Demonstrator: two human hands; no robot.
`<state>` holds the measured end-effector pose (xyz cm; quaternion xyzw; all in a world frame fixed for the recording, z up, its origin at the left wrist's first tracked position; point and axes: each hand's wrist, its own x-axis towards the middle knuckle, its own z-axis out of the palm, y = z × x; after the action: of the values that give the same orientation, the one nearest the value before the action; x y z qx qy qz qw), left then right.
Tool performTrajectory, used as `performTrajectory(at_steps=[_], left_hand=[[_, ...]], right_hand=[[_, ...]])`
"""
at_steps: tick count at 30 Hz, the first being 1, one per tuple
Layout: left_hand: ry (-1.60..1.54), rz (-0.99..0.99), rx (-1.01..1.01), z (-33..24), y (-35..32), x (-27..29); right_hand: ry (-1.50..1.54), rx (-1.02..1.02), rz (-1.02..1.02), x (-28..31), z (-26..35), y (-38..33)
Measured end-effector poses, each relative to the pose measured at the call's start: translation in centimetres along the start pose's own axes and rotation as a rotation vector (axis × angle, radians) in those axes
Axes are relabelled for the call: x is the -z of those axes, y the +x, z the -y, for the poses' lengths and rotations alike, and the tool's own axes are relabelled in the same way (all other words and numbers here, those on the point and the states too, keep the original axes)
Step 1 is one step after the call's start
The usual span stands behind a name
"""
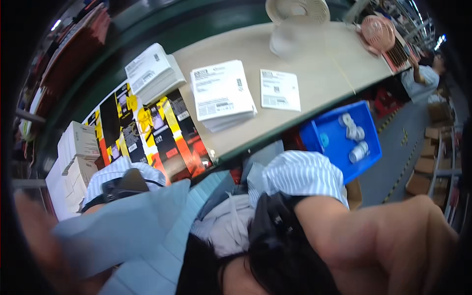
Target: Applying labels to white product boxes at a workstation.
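Close to the camera at the lower left, my left hand (pixel 42 236) is smeared by motion beside a light blue, thin, pleated sheet (pixel 132 221). The sheet hides part of that hand, so I cannot tell how its fingers lie. At the lower right my right hand (pixel 403 236) is raised close to the camera. Its fingers are curled in, and whatever they may hold is hidden. Both hands are away from the table. On the table (pixel 324 64) a tall stack of white printed cards (pixel 219 91) stands beside a smaller white stack (pixel 279 90).
Another white stack (pixel 153 71) lies behind yellow, black and red printed packages (pixel 157 132). White boxes (pixel 78 142) stand at the left. A blue bin (pixel 366 123) holds several white rolls (pixel 351 127). A beige fan (pixel 297 10) and a pink fan (pixel 377 33) are at the back; a person (pixel 422 78) is far right.
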<state>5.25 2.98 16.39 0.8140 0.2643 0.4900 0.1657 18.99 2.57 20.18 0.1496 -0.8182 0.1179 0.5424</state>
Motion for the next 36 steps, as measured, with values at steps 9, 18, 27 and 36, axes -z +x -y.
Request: performTrajectory(at_steps=[9,18,27,36], left_hand=[[0.020,0.006,0.050,1.1,0.1,-1.4],[0.027,-0.045,0.013,1.8,0.2,-1.3],[0.029,-0.158,-0.106,0.0,-0.2,0.4],[0.213,-0.617,-0.584,-6.3,-2.1,9.9]], right_hand=[[-0.030,0.074,0.021,-0.9,-0.7,0.6],[-0.093,0.248,0.113,-0.3,-0.9,1.3],[-0.263,0.533,0.270,1.3,-0.4,2.5],[-0.411,1.123,0.316,3.0,-1.4,0.6]])
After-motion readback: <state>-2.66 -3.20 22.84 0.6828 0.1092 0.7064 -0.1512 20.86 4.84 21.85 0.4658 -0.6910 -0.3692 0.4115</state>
